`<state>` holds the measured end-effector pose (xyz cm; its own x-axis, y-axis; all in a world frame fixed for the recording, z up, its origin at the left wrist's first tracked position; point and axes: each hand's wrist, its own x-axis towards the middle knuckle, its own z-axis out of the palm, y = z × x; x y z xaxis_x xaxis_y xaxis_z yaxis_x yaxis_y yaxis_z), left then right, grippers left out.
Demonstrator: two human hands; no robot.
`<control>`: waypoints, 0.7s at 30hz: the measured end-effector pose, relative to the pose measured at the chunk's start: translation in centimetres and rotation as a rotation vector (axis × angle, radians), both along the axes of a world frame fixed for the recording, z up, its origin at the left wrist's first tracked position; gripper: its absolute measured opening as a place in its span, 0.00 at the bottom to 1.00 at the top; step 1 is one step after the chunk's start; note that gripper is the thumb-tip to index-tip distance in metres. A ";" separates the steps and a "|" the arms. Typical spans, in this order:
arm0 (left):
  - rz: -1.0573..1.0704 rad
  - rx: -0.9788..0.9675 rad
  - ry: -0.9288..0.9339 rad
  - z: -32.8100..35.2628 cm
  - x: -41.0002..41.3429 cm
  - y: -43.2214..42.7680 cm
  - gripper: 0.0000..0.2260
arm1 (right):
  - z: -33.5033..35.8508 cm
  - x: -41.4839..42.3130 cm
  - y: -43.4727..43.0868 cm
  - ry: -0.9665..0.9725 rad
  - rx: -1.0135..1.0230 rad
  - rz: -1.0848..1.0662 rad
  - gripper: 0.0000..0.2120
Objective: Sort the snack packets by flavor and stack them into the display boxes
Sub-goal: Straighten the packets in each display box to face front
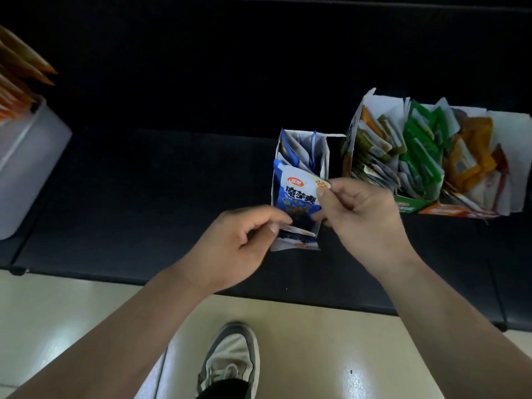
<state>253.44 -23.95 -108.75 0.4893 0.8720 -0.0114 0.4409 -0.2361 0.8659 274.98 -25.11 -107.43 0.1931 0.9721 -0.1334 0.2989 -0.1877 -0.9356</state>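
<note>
Right hand [359, 217]: thumb and forefinger pinch the upper right corner of a blue packet [299, 197], other fingers curled under it. Left hand [239, 240]: fingers curled, thumb and fingertips closed on the lower left edge of the same packet. We see the packet face-up between both hands, tilted, its white top toward the far side and its dark lower end down inside the near end of a narrow display box [326, 156]. We count a few more blue-and-white packets standing on edge in the far half of that box. The box stands on a dark bench [144, 197], long side running away from us. Just beside it on the right, a wider group of display boxes [408, 205] with green and orange front panels, touching or nearly touching the narrow one at its far corner. They are packed in rows: yellow-brown packets [371, 145] on the left, green packets [420, 145] in the middle, orange packets [469, 159] on the right. Well apart, at the left end of the bench, we note a white tub [26, 168] with orange wrappers [20, 67] sticking out of its top. Below the bench edge lies a pale tiled floor [345, 341], with one grey-and-white shoe [233, 361] between the forearms.
</note>
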 end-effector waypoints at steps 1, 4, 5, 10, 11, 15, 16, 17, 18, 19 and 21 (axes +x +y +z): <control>-0.012 -0.012 0.016 -0.1 0.1 0.0 0.11 | 0.1 0.0 0.0 0.005 0.000 -0.001 0.07; -0.004 -0.103 -0.002 -0.2 0.2 0.0 0.13 | 0.4 0.2 -0.1 0.012 0.021 0.019 0.07; 0.043 -0.123 -0.037 0.0 0.4 -0.1 0.13 | 0.5 0.2 -0.1 0.026 0.020 0.032 0.08; 0.355 -0.072 -0.187 0.2 0.9 0.7 0.09 | 0.7 0.6 -0.3 0.021 -0.023 0.163 0.10; 0.345 -0.085 -0.203 0.3 0.9 0.7 0.11 | 0.8 0.8 -0.4 0.018 -0.038 0.191 0.10; 0.149 -0.174 -0.199 0.9 1.1 0.4 0.12 | 1.4 1.0 -0.7 0.036 -0.093 0.314 0.11; 0.147 -0.197 -0.217 0.8 1.1 0.3 0.13 | 1.3 1.0 -0.8 0.053 -0.109 0.317 0.12; 0.166 -0.228 -0.245 0.7 1.0 0.3 0.14 | 1.4 1.0 -0.8 0.079 -0.128 0.298 0.13; 0.202 -0.262 -0.259 0.5 1.0 0.3 0.15 | 1.4 1.0 -0.8 0.095 -0.139 0.266 0.15; 0.243 -0.299 -0.264 0.4 1.1 0.4 0.16 | 1.4 1.0 -0.8 0.095 -0.141 0.235 0.16; 0.337 -0.328 -0.241 0.5 1.4 0.7 0.12 | 1.1 1.1 -0.7 0.068 -0.132 0.204 0.17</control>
<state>254.81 -23.23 -108.29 0.2049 0.9509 -0.2321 0.2246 0.1851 0.9567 276.06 -25.84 -106.28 -0.0186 0.9632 -0.2681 0.2808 -0.2524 -0.9260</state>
